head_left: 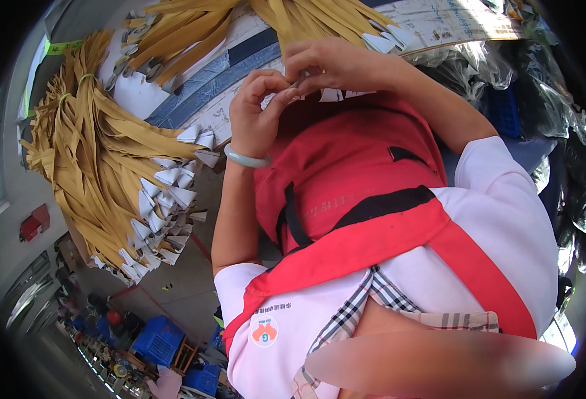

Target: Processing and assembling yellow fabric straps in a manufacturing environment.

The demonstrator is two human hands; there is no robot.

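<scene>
Currently both hands, left hand (256, 110) and right hand (329, 66), pinch one small white tab (299, 83) at 12 o'clock above the red apron (346, 179), grip pressed together; judged mid-fold, needing steady fingertip pressure.

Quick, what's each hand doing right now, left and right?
Left hand: fingers curled, pinching a small white piece.
Right hand: fingers closed on the same small piece.

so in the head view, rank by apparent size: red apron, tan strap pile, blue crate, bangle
1. red apron, though nearness inflates it
2. tan strap pile
3. blue crate
4. bangle on the left hand
</scene>
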